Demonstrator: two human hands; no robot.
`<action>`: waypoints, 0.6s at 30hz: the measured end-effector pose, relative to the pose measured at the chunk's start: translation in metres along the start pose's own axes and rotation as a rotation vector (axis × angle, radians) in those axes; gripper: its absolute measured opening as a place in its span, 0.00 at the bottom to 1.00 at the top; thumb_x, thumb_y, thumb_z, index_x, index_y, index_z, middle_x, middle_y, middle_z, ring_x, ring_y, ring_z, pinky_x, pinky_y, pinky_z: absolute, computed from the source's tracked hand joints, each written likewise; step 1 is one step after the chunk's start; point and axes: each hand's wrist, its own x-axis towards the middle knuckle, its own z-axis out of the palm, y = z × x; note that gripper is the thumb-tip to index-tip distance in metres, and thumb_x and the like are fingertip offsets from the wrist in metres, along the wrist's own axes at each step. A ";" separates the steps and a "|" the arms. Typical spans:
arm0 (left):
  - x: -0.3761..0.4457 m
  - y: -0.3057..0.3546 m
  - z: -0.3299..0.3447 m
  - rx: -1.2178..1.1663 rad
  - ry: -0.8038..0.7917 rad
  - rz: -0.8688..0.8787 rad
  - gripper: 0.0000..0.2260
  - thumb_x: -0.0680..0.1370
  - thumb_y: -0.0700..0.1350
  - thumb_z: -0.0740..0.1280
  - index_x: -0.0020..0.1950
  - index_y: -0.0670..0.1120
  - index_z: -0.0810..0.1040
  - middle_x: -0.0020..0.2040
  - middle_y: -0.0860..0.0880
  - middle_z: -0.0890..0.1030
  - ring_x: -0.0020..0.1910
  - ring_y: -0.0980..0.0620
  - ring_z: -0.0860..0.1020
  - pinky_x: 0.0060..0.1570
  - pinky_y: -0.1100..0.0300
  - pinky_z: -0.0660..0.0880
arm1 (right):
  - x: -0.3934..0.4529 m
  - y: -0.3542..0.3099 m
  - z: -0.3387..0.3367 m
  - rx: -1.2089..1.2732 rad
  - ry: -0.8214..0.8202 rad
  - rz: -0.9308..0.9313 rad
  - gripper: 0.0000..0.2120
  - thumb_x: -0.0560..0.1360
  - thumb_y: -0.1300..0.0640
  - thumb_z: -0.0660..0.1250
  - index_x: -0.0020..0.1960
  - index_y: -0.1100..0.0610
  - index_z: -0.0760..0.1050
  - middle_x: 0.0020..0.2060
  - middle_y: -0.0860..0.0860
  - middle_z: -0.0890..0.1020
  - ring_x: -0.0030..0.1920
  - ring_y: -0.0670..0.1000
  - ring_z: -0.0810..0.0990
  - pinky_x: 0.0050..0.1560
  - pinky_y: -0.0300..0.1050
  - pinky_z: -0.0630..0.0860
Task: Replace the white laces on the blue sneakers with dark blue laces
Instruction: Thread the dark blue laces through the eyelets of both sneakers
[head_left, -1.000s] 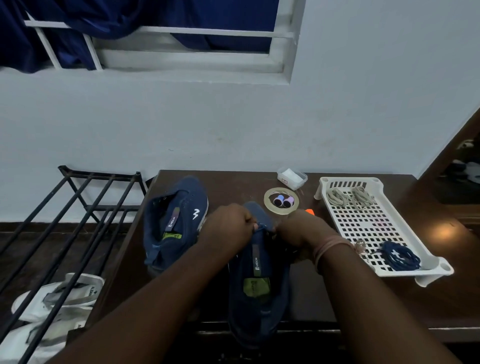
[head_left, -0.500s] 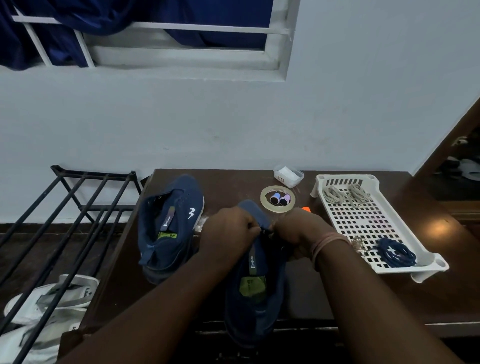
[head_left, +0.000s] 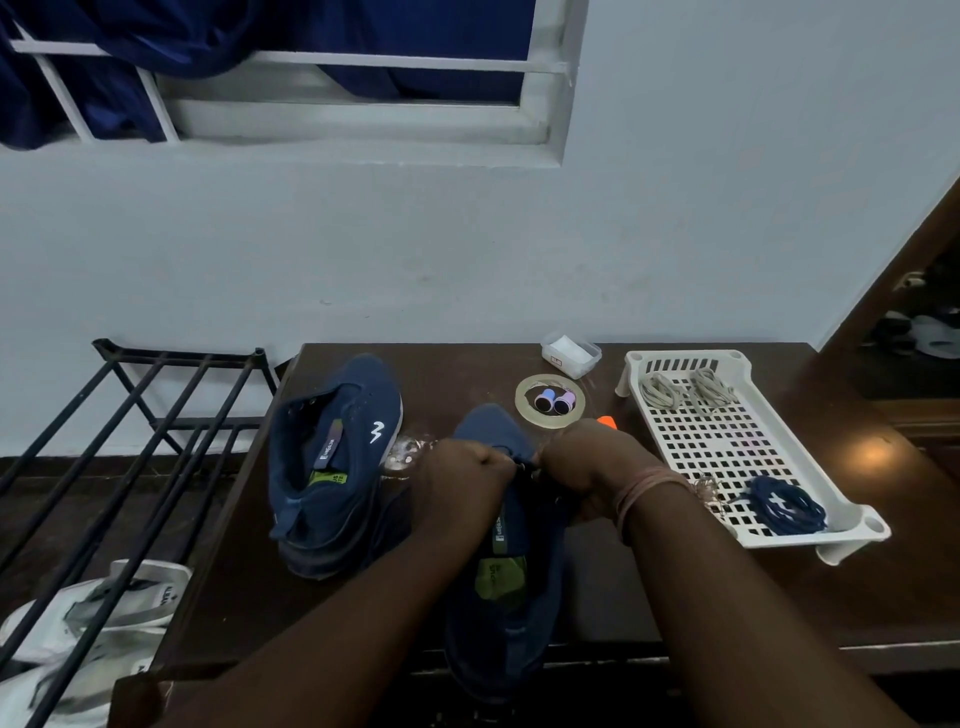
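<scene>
Head view: one moment, looking forward and down at the work area.
Near sneaker (head_left: 506, 597): blue, on the front part of the tabletop (head_left: 779, 587), toe toward the wall, heel at the front edge, green insole label visible inside.
Left hand (head_left: 465, 475): fingers curled into a fist over the eyelet area of the near sneaker, pinching something dark at the tongue; whether it is lace or fabric cannot be told.
Right hand (head_left: 584, 465): fingers curled, knuckles facing the left hand, the two nearly touching over the same spot; what it holds is hidden. Bangles sit on the wrist.
Second sneaker (head_left: 332, 457): blue, white logo on its side, just left of the near one, tilted, no lace visible in it.
Tray (head_left: 727, 447): white perforated plastic, on the right part of the tabletop.
Tray contents, far end: two bundles of pale laces (head_left: 685, 389), side by side.
Tray contents, near end: one coil of dark blue lace (head_left: 784, 506).
Tape roll (head_left: 524, 402): flat behind the hands, with two small spools (head_left: 553, 402) standing inside its ring.
Small container (head_left: 570, 354): clear plastic, white contents, near the wall.
Orange item (head_left: 607, 422): partly hidden behind the right hand.
Tabletop: dark brown wood, glossy.
Rack (head_left: 156, 415): black metal bars, left of the tabletop, white shoes (head_left: 78, 623) on the floor beneath.
Room: pale wall, white barred window (head_left: 332, 104) above, blue cloth (head_left: 156, 36) hanging over it.
</scene>
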 end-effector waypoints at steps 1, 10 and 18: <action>0.001 -0.001 0.001 -0.051 -0.004 -0.042 0.10 0.69 0.49 0.71 0.30 0.45 0.82 0.28 0.47 0.80 0.31 0.47 0.80 0.32 0.52 0.76 | 0.001 0.000 0.000 -0.009 -0.005 0.002 0.17 0.79 0.62 0.62 0.67 0.66 0.73 0.63 0.62 0.78 0.63 0.61 0.78 0.62 0.55 0.77; 0.000 0.003 0.000 -0.178 -0.063 -0.163 0.05 0.71 0.46 0.76 0.35 0.53 0.86 0.32 0.53 0.84 0.35 0.53 0.83 0.41 0.55 0.81 | 0.001 -0.005 -0.002 -0.169 -0.029 -0.012 0.14 0.81 0.57 0.61 0.64 0.61 0.77 0.59 0.56 0.81 0.57 0.56 0.81 0.54 0.45 0.79; -0.005 0.008 -0.002 -0.093 -0.065 -0.084 0.10 0.75 0.49 0.74 0.33 0.52 0.84 0.29 0.54 0.80 0.31 0.55 0.77 0.33 0.59 0.72 | 0.004 -0.001 0.000 0.011 -0.109 0.075 0.08 0.81 0.60 0.61 0.58 0.58 0.77 0.50 0.60 0.81 0.49 0.58 0.83 0.51 0.54 0.83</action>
